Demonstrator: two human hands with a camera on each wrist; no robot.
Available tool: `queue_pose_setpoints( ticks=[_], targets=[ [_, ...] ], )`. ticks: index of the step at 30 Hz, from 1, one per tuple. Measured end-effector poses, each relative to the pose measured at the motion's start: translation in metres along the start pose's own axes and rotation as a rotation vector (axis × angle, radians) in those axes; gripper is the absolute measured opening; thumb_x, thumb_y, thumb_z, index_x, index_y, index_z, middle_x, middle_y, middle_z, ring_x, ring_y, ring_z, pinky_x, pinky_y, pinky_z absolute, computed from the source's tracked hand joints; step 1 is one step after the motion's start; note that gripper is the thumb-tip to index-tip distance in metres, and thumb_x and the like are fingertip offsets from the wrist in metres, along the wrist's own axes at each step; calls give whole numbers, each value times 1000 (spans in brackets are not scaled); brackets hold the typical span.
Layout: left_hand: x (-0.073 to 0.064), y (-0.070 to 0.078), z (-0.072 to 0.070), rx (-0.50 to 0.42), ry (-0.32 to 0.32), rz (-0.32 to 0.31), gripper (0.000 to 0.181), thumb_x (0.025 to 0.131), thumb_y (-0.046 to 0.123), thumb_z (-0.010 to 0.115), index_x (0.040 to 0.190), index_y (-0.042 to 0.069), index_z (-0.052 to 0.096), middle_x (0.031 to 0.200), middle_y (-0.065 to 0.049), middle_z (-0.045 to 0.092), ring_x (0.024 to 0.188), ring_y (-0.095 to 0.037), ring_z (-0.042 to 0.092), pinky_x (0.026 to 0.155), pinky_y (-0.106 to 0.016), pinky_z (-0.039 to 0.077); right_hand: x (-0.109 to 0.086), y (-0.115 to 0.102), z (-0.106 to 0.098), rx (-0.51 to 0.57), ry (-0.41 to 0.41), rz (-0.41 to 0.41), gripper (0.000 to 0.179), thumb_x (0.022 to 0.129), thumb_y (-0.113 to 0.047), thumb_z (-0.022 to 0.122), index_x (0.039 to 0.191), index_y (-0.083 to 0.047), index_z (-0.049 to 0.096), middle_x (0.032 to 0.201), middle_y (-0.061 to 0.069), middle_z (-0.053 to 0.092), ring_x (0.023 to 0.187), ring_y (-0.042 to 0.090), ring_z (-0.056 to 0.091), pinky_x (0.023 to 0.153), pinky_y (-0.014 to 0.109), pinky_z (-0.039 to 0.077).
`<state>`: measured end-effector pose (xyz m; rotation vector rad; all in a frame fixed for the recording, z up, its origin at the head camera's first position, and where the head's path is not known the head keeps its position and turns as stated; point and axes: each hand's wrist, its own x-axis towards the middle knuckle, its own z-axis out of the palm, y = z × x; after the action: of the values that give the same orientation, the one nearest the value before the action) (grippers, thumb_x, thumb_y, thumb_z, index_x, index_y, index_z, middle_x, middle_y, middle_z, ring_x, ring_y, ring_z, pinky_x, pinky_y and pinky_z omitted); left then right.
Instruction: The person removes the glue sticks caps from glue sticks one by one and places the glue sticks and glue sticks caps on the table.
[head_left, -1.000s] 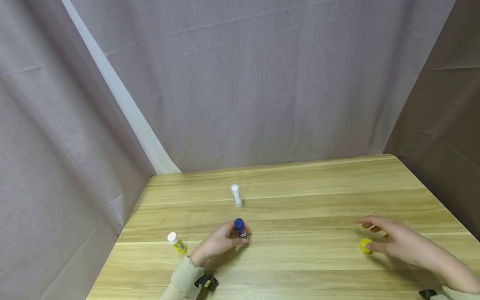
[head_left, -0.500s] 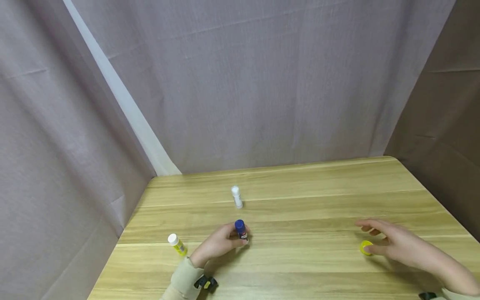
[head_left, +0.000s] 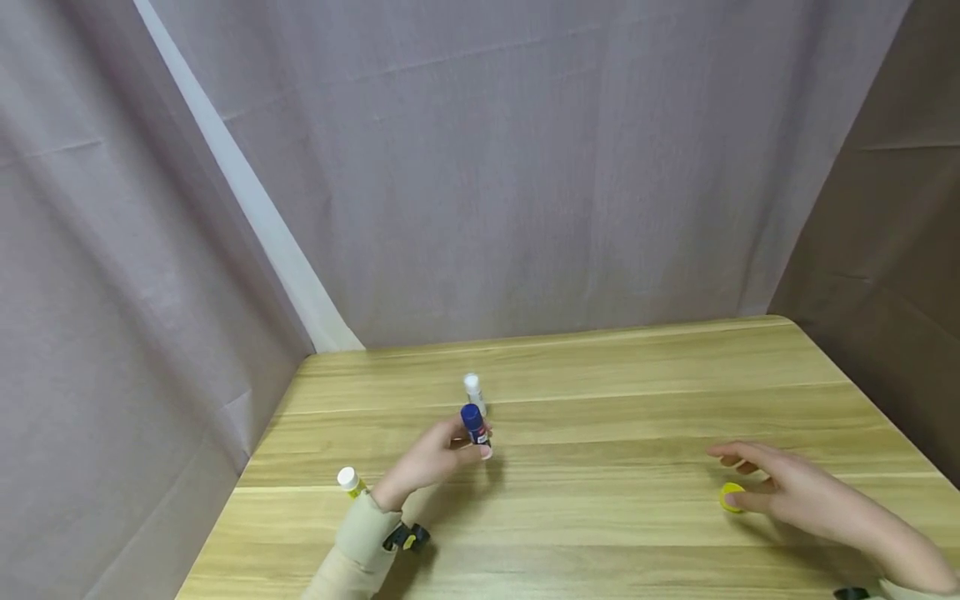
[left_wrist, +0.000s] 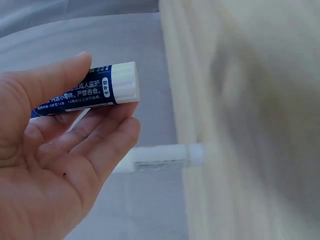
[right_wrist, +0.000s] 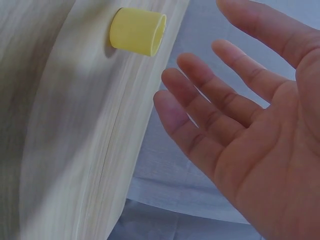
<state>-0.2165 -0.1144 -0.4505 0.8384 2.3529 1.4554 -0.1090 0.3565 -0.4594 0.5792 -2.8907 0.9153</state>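
Note:
My left hand [head_left: 427,462] pinches a dark blue glue stick [head_left: 472,418] between thumb and fingers, blue cap up, with its shadow apart from it on the wood. The left wrist view shows the white base end [left_wrist: 125,82] and printed label of that stick. Just behind it stands a white glue stick [head_left: 472,385], partly covered in the head view. On the right, my right hand [head_left: 802,487] hovers with fingers spread over a small yellow hollow cylinder [right_wrist: 132,31], open at its top. The thumb overlaps this cylinder in the head view, while the right wrist view shows a gap.
A yellow glue stick with a white cap [head_left: 348,477] stands at the left, its lower part hidden behind the left sleeve [head_left: 363,533]. The wooden table [head_left: 600,467] ends at a grey curtain [head_left: 525,167] behind and cloth on both sides.
My left hand has lifted the blue glue stick and carried it forward and slightly left, towards the white one. My right hand has hardly moved over the yellow cylinder.

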Motion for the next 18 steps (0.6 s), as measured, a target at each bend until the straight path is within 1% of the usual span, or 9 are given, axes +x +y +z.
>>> queue_pose_setpoints(
  ticks=[5, 9, 11, 12, 14, 15, 18],
  targets=[
    [-1, 4, -11, 29, 48, 1, 33, 94, 14, 72, 122, -1, 64, 120, -19, 67, 111, -29, 65, 97, -40, 52, 0, -2, 1, 0, -12, 9, 52, 84, -23, 82, 129, -9, 61, 116, 6, 65, 98, 1, 58, 70, 27, 51],
    [-3, 8, -18, 63, 71, -1, 34, 95, 15, 71, 124, 0, 63, 119, -13, 69, 112, -29, 65, 98, -43, 52, -1, -2, 2, 14, -19, -24, 51, 85, -18, 82, 128, -5, 60, 115, 10, 65, 97, 0, 57, 70, 27, 52],
    [-2, 10, -20, 107, 86, -2, 34, 95, 15, 70, 125, 1, 63, 120, -12, 69, 114, -29, 64, 101, -45, 50, -1, -2, 2, 13, -23, -31, 50, 85, -18, 81, 129, -5, 60, 115, 10, 65, 97, 0, 57, 70, 27, 52],
    [-2, 12, -20, 149, 97, 2, 32, 95, 15, 70, 124, 3, 63, 119, -10, 69, 113, -28, 64, 101, -45, 50, -1, -1, 2, 11, -20, -32, 50, 85, -18, 82, 129, -5, 60, 114, 10, 65, 97, 0, 57, 70, 27, 52],
    [-1, 16, -20, 265, 118, 16, 27, 95, 17, 70, 119, 6, 64, 114, -8, 70, 109, -25, 65, 98, -46, 51, -1, -2, 2, 8, -29, -29, 50, 86, -20, 81, 129, -6, 60, 115, 11, 65, 98, 0, 58, 70, 27, 52],
    [-1, 18, -20, 337, 127, 24, 25, 95, 17, 71, 117, 7, 64, 110, -6, 69, 103, -23, 66, 94, -44, 53, -1, -2, 3, 7, -31, -31, 50, 86, -20, 81, 129, -6, 60, 115, 11, 65, 98, 1, 58, 71, 27, 53],
    [-1, 26, -17, 561, 151, 58, 25, 93, 18, 74, 113, 7, 64, 98, -3, 66, 87, -17, 63, 79, -38, 56, 2, -3, 3, 10, -41, -52, 50, 86, -18, 81, 129, -4, 60, 116, 12, 65, 98, 2, 58, 71, 28, 54]
  ],
)
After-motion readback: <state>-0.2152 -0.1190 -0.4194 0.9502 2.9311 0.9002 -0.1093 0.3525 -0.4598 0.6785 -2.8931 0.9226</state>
